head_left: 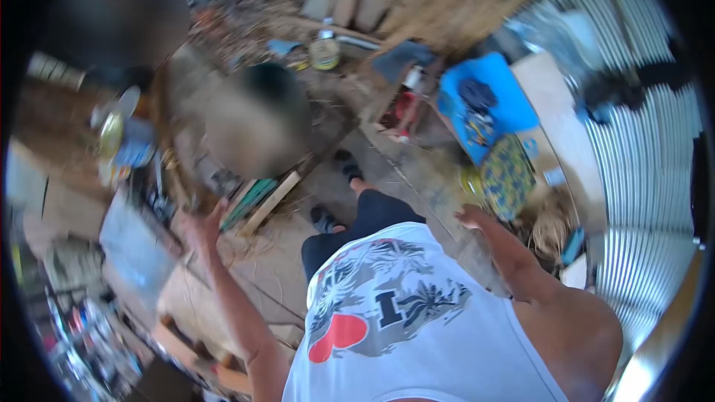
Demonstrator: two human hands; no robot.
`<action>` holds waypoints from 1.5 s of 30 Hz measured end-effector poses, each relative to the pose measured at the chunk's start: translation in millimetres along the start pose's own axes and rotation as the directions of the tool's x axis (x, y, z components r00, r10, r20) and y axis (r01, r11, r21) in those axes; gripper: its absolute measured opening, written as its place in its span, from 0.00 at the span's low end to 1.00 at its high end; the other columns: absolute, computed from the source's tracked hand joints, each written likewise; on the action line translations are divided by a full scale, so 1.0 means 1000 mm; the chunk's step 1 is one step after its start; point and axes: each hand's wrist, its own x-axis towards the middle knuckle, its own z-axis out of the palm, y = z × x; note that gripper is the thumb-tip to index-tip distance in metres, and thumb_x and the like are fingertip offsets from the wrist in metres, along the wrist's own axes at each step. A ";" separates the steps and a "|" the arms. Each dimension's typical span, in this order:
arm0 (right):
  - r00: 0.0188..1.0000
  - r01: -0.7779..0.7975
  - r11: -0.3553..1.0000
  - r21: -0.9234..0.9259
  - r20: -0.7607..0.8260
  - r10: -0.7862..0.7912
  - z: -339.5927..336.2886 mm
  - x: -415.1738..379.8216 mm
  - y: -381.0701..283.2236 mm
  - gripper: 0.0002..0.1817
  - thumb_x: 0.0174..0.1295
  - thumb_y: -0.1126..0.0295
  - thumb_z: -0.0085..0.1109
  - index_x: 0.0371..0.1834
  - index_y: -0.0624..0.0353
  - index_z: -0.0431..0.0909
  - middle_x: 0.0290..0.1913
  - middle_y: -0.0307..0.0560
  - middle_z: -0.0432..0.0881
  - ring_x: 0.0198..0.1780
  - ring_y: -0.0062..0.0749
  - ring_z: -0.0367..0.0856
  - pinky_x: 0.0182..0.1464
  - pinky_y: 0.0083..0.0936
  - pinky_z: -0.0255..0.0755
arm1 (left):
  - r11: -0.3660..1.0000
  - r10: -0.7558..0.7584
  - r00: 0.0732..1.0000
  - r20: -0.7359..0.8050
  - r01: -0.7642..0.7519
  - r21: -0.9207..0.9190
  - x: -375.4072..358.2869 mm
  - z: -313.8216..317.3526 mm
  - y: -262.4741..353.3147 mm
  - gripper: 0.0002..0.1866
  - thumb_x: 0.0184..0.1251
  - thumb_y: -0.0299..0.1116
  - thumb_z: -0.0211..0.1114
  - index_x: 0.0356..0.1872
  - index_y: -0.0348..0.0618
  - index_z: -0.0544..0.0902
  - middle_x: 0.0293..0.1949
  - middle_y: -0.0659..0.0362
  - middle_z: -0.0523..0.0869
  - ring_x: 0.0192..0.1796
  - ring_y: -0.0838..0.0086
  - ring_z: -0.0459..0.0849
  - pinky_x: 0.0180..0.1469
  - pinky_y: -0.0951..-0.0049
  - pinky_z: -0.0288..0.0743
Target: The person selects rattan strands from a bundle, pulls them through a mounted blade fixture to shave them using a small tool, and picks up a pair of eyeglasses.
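My left hand (202, 225) reaches out on the left with thumb and fingers apart, holding nothing I can see. Just beyond it lie a wooden strip (272, 202) and a green slatted piece (249, 199), close to the fingers but apparently not gripped. On the right, my right hand (471, 216) hangs with loosely bent fingers and nothing visible in it. Nearest to that hand is a yellow-and-dark patterned cloth bundle (508, 177). A yellowish container (469, 179) partly shows beside the cloth.
A blue plastic bin (497, 97) holds dark cloth and small items. Left of it stands a wooden box (395, 115) with red things inside. A jar (325, 52) sits farther off near planks. Corrugated metal (640, 201) walls the right side. Clutter fills the lower left; two patches are blurred.
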 end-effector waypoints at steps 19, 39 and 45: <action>0.938 0.295 0.873 0.388 -0.292 -0.187 0.162 -0.099 0.032 0.23 0.68 0.50 0.55 0.51 0.60 0.78 0.50 0.61 0.84 0.54 0.55 0.82 0.55 0.41 0.75 | 0.891 0.399 0.904 -0.149 -0.345 0.294 0.038 0.008 -0.109 0.29 0.51 0.38 0.76 0.54 0.36 0.77 0.44 0.40 0.84 0.49 0.44 0.83 0.50 0.47 0.75; 0.956 0.146 0.709 0.690 -0.284 0.080 0.122 0.014 0.102 0.23 0.65 0.49 0.56 0.51 0.57 0.82 0.46 0.56 0.87 0.51 0.52 0.84 0.57 0.41 0.76 | 0.912 0.376 0.627 0.682 -0.382 -0.152 -0.259 0.255 -0.077 0.25 0.65 0.56 0.66 0.32 0.39 0.87 0.22 0.56 0.87 0.23 0.66 0.82 0.32 0.67 0.77; 0.958 0.188 0.715 0.674 -0.287 0.019 0.063 0.065 0.085 0.23 0.66 0.50 0.56 0.51 0.57 0.82 0.50 0.57 0.85 0.51 0.52 0.84 0.55 0.42 0.76 | 0.995 -0.055 0.569 0.820 -0.036 0.092 -0.202 0.301 -0.039 0.25 0.66 0.54 0.66 0.36 0.37 0.85 0.23 0.55 0.86 0.19 0.69 0.79 0.25 0.68 0.74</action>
